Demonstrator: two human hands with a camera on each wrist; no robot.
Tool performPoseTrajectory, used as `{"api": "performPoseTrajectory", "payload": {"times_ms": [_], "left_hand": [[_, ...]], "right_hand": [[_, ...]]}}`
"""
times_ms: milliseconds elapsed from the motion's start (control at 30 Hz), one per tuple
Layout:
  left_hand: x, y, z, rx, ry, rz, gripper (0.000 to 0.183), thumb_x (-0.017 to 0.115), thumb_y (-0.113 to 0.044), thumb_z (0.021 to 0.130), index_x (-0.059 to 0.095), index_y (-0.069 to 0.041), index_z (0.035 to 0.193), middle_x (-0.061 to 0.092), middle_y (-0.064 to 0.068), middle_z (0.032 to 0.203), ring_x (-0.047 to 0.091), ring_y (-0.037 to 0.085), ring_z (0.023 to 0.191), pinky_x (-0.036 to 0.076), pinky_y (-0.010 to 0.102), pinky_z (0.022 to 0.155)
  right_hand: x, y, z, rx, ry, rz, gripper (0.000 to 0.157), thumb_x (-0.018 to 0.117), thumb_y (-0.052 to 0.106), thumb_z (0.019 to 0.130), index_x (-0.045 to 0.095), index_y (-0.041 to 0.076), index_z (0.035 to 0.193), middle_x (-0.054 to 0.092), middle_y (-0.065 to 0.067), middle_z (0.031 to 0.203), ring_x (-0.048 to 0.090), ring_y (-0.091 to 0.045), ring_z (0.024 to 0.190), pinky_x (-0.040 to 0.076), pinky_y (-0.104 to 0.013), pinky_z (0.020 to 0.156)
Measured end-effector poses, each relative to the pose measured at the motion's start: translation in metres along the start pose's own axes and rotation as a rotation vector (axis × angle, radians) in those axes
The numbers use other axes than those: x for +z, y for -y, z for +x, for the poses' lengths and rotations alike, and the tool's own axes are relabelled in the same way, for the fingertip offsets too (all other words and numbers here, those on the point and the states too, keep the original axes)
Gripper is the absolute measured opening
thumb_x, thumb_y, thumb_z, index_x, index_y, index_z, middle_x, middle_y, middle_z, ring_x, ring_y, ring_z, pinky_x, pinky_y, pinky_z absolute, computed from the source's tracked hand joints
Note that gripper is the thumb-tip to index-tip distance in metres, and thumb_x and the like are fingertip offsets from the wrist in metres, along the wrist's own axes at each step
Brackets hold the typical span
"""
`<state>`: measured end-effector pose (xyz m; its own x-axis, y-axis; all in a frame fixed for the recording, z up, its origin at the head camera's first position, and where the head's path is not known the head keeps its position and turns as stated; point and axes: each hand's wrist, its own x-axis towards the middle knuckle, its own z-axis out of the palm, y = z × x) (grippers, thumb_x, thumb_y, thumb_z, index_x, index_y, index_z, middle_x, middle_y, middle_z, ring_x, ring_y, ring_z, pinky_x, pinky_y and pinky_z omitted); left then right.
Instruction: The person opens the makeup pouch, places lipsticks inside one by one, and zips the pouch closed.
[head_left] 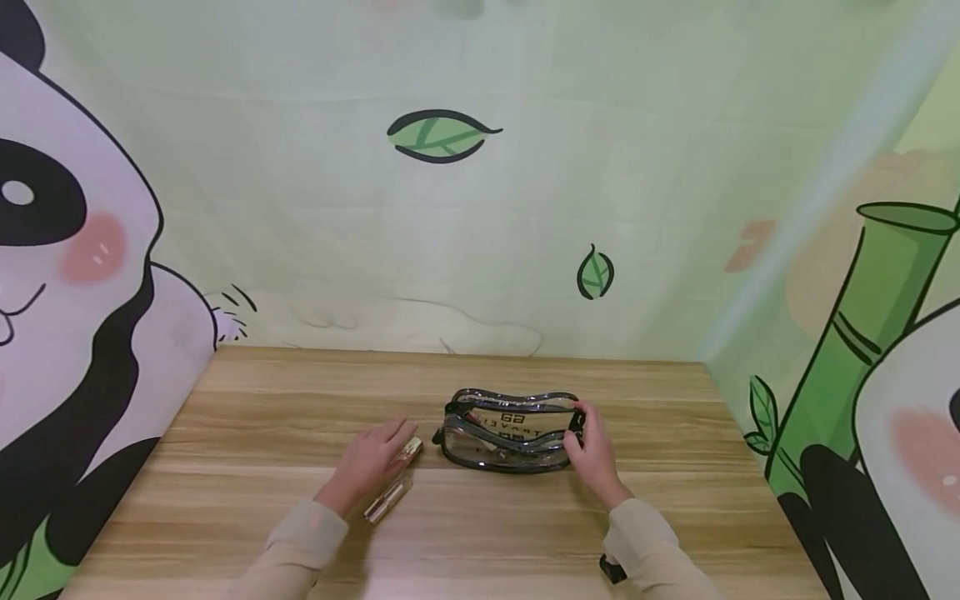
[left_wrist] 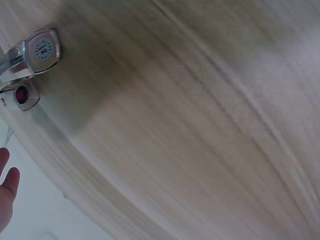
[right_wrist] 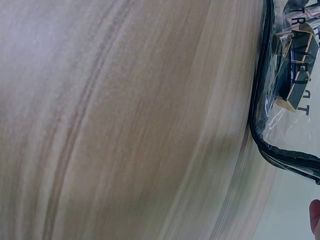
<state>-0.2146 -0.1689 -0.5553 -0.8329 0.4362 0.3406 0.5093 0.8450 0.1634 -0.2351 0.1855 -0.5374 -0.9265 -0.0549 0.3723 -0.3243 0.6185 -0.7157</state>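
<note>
A clear zip pouch [head_left: 487, 454] with black trim and printed letters lies on the wooden table, its top spread apart. Small items show inside, among them a dark box with gold edges [right_wrist: 300, 70]. At the pouch's right end, my right hand [head_left: 597, 454] grips the trim between thumb and fingers. To the left of the pouch, my left hand [head_left: 369, 462] reaches over the table with loosely straight fingers. Right beside it lie two shiny cosmetic tubes, a gold one [head_left: 411, 450] and a clear-and-gold one [head_left: 387, 500]. In the left wrist view, a tube end [left_wrist: 44, 51] bears a round label.
The wooden table [head_left: 247, 417] ends at a fabric backdrop [head_left: 315, 208] printed with pandas, leaves and bamboo. Below my right sleeve [head_left: 645, 533] a black object [head_left: 612, 570] shows at the wrist.
</note>
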Motion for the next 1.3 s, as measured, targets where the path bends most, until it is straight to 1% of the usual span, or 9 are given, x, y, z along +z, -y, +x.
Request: {"api": "performPoseTrajectory", "payload": {"times_ms": [133, 367, 433, 600, 733, 867, 1067, 1167, 1300], "left_hand": [[0.003, 0.002, -0.004, -0.004, 0.001, -0.002, 0.056, 0.067, -0.022, 0.076, 0.048, -0.01, 0.127, 0.05, 0.018, 0.126, 0.053, 0.033, 0.108, 0.043, 0.052, 0.085], [0.006, 0.002, -0.009, -0.024, 0.039, -0.006, 0.054, 0.069, -0.02, 0.074, 0.051, -0.009, 0.123, 0.05, 0.019, 0.125, 0.052, 0.035, 0.108, 0.042, 0.054, 0.085], [0.006, 0.002, -0.01, -0.028, 0.048, 0.014, 0.051, 0.069, -0.022, 0.073, 0.054, -0.009, 0.121, 0.051, 0.018, 0.124, 0.054, 0.035, 0.105, 0.043, 0.053, 0.084], [0.01, 0.003, -0.012, -0.028, 0.034, 0.045, 0.046, 0.069, -0.025, 0.073, 0.058, -0.01, 0.115, 0.054, 0.017, 0.121, 0.059, 0.034, 0.097, 0.046, 0.051, 0.079], [0.014, 0.004, -0.014, -0.023, 0.016, 0.03, 0.04, 0.069, -0.023, 0.073, 0.061, -0.009, 0.11, 0.055, 0.017, 0.119, 0.059, 0.033, 0.097, 0.047, 0.05, 0.076], [0.016, 0.006, -0.016, -0.015, 0.006, 0.04, 0.034, 0.067, -0.02, 0.073, 0.063, -0.01, 0.105, 0.057, 0.017, 0.115, 0.058, 0.033, 0.098, 0.048, 0.049, 0.075], [0.017, 0.007, -0.019, 0.001, -0.005, 0.032, 0.034, 0.068, -0.018, 0.073, 0.063, -0.008, 0.105, 0.06, 0.015, 0.109, 0.059, 0.031, 0.094, 0.049, 0.044, 0.074], [0.017, 0.006, -0.02, -0.003, -0.009, 0.035, 0.034, 0.068, -0.017, 0.073, 0.063, -0.007, 0.106, 0.061, 0.011, 0.104, 0.06, 0.028, 0.09, 0.05, 0.04, 0.072], [0.016, 0.004, -0.021, -0.018, -0.013, 0.021, 0.034, 0.067, -0.015, 0.074, 0.062, -0.007, 0.106, 0.063, 0.008, 0.099, 0.061, 0.026, 0.087, 0.05, 0.038, 0.071]], "right_hand": [[0.0, -0.001, 0.0, 0.0, 0.004, -0.002, 0.048, 0.046, 0.005, 0.079, 0.037, -0.002, 0.125, 0.044, -0.021, 0.124, 0.048, -0.032, 0.103, 0.043, -0.045, 0.082], [0.0, -0.001, -0.001, -0.003, 0.008, -0.015, 0.047, 0.047, 0.004, 0.08, 0.036, -0.001, 0.125, 0.044, -0.02, 0.125, 0.048, -0.032, 0.102, 0.044, -0.045, 0.08], [0.0, -0.001, 0.0, -0.001, 0.007, -0.013, 0.047, 0.047, 0.005, 0.08, 0.036, -0.001, 0.125, 0.044, -0.02, 0.125, 0.049, -0.032, 0.102, 0.045, -0.045, 0.08], [0.0, -0.001, 0.0, 0.006, 0.008, -0.007, 0.047, 0.046, 0.006, 0.08, 0.036, 0.0, 0.125, 0.043, -0.02, 0.126, 0.047, -0.033, 0.106, 0.043, -0.047, 0.083], [0.0, -0.002, 0.0, 0.003, 0.008, -0.011, 0.048, 0.046, 0.006, 0.08, 0.036, -0.001, 0.126, 0.043, -0.021, 0.126, 0.046, -0.034, 0.109, 0.041, -0.049, 0.087], [0.0, -0.002, 0.0, -0.002, 0.005, -0.018, 0.048, 0.046, 0.007, 0.079, 0.036, -0.001, 0.125, 0.043, -0.021, 0.126, 0.047, -0.033, 0.107, 0.043, -0.047, 0.085], [0.0, 0.0, 0.0, 0.005, 0.0, -0.013, 0.047, 0.046, 0.006, 0.078, 0.037, -0.001, 0.124, 0.044, -0.021, 0.124, 0.048, -0.032, 0.103, 0.044, -0.045, 0.083], [0.0, 0.0, 0.0, 0.005, 0.005, -0.013, 0.048, 0.046, 0.006, 0.079, 0.037, -0.001, 0.125, 0.043, -0.021, 0.125, 0.047, -0.032, 0.107, 0.043, -0.047, 0.086], [0.0, -0.001, -0.001, 0.0, 0.008, -0.011, 0.047, 0.046, 0.006, 0.08, 0.036, -0.001, 0.125, 0.042, -0.02, 0.126, 0.045, -0.033, 0.11, 0.041, -0.048, 0.088]]}}
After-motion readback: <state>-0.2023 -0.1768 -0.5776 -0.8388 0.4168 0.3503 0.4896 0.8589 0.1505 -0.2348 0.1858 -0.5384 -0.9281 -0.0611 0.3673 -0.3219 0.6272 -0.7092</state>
